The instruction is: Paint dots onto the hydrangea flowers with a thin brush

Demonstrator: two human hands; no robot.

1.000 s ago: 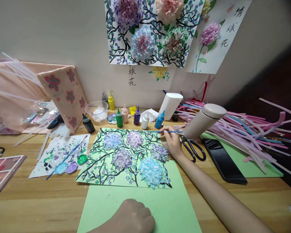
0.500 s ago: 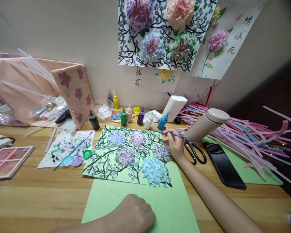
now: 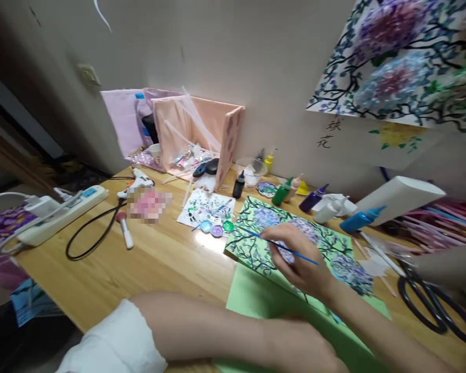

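Observation:
My right hand [image 3: 299, 256] pinches a thin blue paintbrush [image 3: 291, 251] over the flower picture [image 3: 250, 248], its tip pointing left. Puffy blue and purple blossoms and dark painted branches cover the picture, which lies on a green sheet [image 3: 238, 295]. Low in view, my left hand [image 3: 305, 344] rests on that sheet near the picture's front edge; its fingers are hidden. To the left of the picture, small rounds of blue, purple and green paint [image 3: 228, 226] sit at the edge of a paint-smeared paper [image 3: 192, 207].
Behind the picture stand paint bottles in black [image 3: 238, 185], green [image 3: 282, 192], purple [image 3: 312, 199] and blue [image 3: 359, 221]. Scissors [image 3: 431, 305] lie at right. A glue gun [image 3: 142, 178], a brush [image 3: 125, 230] and a power strip [image 3: 62, 217] are at left.
The view has swung left. My right hand has carried the paintbrush from the picture's right side leftward over its middle. My left hand remains on the green sheet.

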